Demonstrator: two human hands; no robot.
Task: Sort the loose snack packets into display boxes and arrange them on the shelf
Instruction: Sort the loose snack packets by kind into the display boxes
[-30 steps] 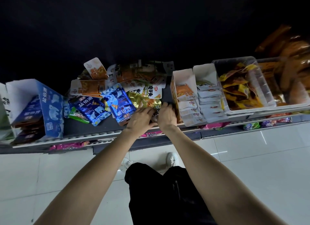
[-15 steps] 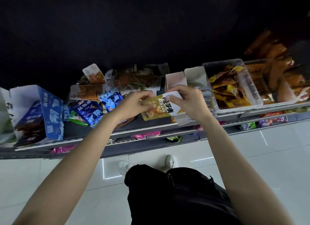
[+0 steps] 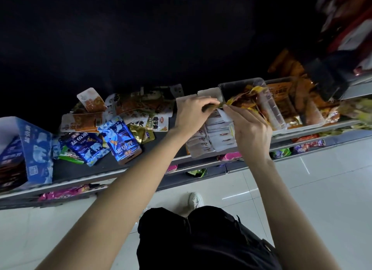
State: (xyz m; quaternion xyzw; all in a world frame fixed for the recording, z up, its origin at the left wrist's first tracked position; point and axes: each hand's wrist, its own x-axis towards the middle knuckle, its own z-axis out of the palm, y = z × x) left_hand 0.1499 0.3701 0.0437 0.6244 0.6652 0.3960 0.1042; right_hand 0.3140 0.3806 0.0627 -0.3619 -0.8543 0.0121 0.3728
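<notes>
From the head view, our left hand (image 3: 193, 114) and right hand (image 3: 249, 127) both pinched one yellow snack packet (image 3: 221, 105) between curled fingers. We held it above the white display box (image 3: 211, 137), just beside the clear bin (image 3: 267, 106). More loose packets (image 3: 120, 121) lay on the shelf (image 3: 104, 165), near the blue box (image 3: 36, 149).

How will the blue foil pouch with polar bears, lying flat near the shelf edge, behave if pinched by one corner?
The blue foil pouch with polar bears looks thin and flat, so probably light and floppy, sagging from a corner. Its glossy film may slip in a pinch. Lying flat on the grey shelf, it should slide, not roll.
</notes>
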